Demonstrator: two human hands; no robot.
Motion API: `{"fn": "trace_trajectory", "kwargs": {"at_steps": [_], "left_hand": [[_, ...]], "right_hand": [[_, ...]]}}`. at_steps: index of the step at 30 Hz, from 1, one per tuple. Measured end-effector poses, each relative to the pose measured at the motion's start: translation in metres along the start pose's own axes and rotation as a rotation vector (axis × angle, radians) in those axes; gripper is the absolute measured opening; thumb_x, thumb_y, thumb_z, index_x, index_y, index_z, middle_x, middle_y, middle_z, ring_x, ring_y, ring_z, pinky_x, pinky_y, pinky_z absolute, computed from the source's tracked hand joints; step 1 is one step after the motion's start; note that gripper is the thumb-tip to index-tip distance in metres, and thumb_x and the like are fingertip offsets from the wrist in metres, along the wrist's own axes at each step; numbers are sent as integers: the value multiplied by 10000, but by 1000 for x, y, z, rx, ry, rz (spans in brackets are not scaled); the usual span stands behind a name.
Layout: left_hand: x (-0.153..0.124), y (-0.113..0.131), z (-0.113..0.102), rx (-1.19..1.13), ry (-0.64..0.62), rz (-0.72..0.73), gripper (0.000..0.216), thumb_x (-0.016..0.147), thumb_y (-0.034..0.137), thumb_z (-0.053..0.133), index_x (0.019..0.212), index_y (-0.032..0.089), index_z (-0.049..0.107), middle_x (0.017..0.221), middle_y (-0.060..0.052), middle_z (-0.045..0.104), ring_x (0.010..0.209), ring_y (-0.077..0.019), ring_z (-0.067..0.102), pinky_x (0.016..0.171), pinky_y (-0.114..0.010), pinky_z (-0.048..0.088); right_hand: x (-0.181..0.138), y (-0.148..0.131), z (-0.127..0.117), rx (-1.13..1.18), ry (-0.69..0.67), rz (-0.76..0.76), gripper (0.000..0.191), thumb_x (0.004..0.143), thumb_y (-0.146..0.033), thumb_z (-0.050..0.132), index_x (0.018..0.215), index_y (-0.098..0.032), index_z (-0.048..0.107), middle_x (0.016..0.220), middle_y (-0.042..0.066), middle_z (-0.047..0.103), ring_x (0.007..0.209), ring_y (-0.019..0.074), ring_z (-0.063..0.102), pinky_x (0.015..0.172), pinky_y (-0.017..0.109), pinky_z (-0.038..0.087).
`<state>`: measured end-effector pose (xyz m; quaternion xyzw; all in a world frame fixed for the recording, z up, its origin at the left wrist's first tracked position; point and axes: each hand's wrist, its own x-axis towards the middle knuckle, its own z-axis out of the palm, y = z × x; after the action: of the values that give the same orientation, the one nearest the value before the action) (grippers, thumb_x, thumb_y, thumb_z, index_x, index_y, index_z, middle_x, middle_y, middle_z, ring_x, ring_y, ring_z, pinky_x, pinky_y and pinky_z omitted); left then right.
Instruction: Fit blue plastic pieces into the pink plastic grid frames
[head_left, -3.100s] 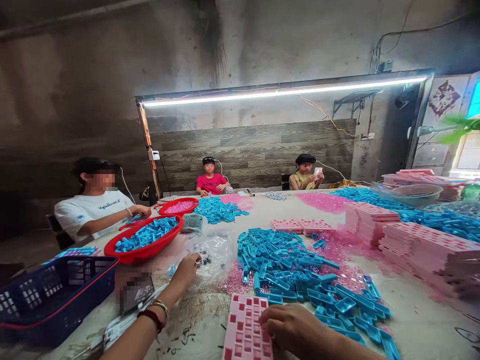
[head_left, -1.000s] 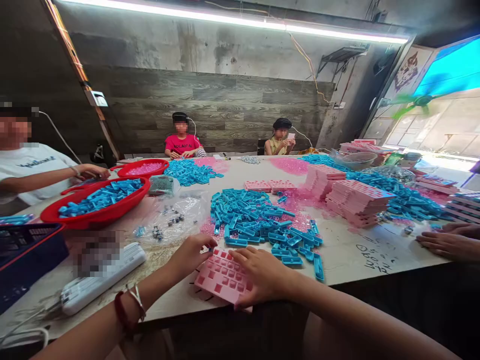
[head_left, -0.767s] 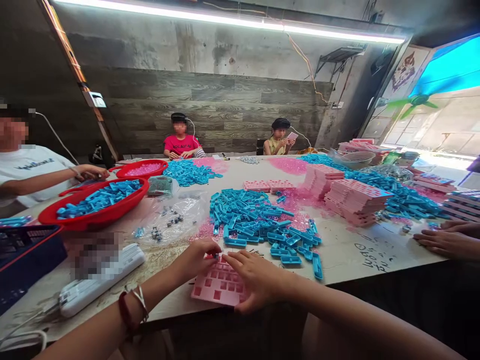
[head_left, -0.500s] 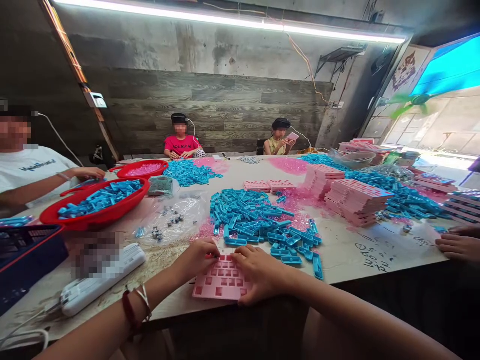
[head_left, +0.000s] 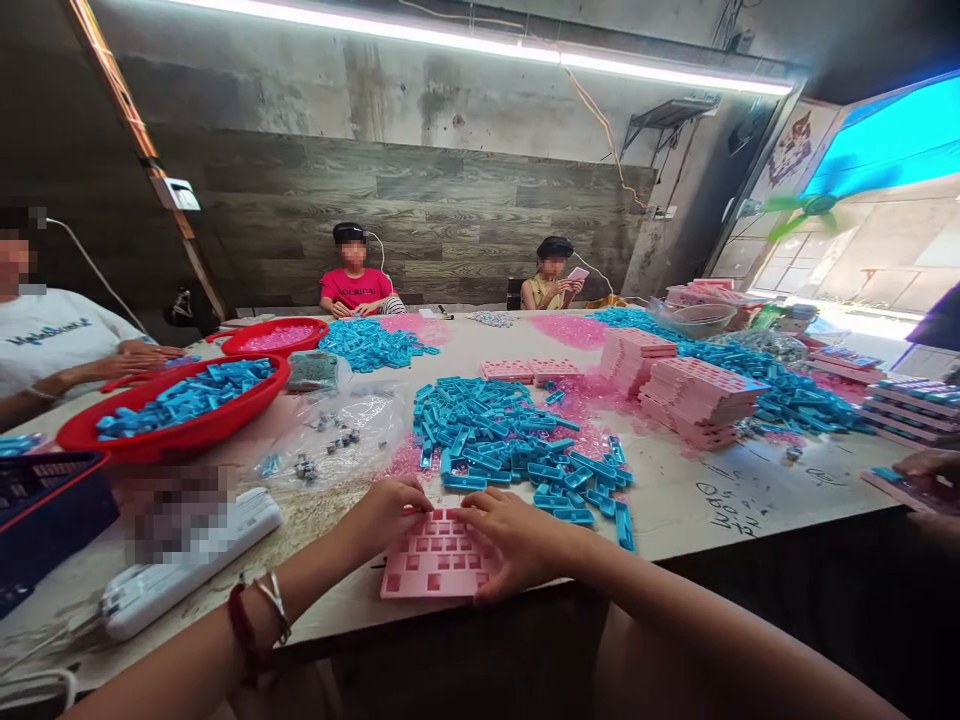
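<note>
- Hands, head view: the left hand [head_left: 391, 510] is curling its fingers together at the far left corner of the pink tray [head_left: 427, 568]. Its fingertips are touching the rim, but I cannot tell whether they are pinching a small piece.
- The right hand [head_left: 519, 540] is lying flat over the tray's right side, fingers apart and pressing down, gripping nothing.
- The tray is lying flat at the near edge of the table [head_left: 720, 495], right in front of the person, its grid of square pockets facing up.
- Blue pieces [head_left: 510, 440] are lying in a heap just beyond the tray, the nearest ones close to both hands, with pink bits showing under the heap.
- Bracelets [head_left: 262, 620] are sitting on the left wrist.
- Left of the tray, a power strip [head_left: 187, 555] is lying near the table edge. A clear bag [head_left: 341, 430] with small dark parts is lying beyond it, and a basket [head_left: 45, 505] is standing at the far left.
- The near basin [head_left: 172, 412] is holding blue pieces, and the far basin [head_left: 274, 336] is holding pink bits.
- Tray stacks [head_left: 690, 390] are standing to the right of the heap.
- A co-worker [head_left: 45, 340] in a white shirt is sitting at the left, hands by the basins. Two more people are sitting at the far end, one in a red top [head_left: 352, 290] and one holding a phone [head_left: 579, 273].
- Another person's hand [head_left: 930, 465] is reaching in at the right edge, over a pink tray.
</note>
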<state>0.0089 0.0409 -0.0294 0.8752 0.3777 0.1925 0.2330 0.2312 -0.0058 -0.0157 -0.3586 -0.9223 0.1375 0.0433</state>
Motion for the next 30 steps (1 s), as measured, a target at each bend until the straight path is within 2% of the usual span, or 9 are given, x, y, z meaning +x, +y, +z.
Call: {"fn": "trace_trajectory", "kwargs": {"at_steps": [8,17,24,30], "left_hand": [[-1,3,-1,-64,2,-18,187,703,112,539,747,176,709,786,-31,678,745,-140,602,723,-234,447],[1,2,4,97,-25,51,224,747,117,486,760,168,704,767,-60,672,732,-155,587,702,-257,432],[0,6,3,67,-23,-5,170,721,111,517,726,147,683,739,-49,660,709,-144,574,683,-240,426],[-3,5,3,85,-10,-20,156,733,141,520,793,153,664,772,-43,648,731,-147,568,684,-239,421]], "right_hand": [[-1,4,2,12,8,-19,865,587,-515,665,1323,-170,369,1244,141,443,1127,301,405,947,421,337],[0,5,3,19,3,-23,888,582,-510,675,1342,-194,340,1265,134,429,1139,302,398,949,423,333],[-1,5,3,10,-2,-9,853,595,-485,670,1333,-199,352,1253,126,436,1117,295,406,933,422,342],[-1,5,4,22,4,-2,850,602,-461,671,1344,-219,333,1271,119,423,1139,294,392,942,416,331]]}}
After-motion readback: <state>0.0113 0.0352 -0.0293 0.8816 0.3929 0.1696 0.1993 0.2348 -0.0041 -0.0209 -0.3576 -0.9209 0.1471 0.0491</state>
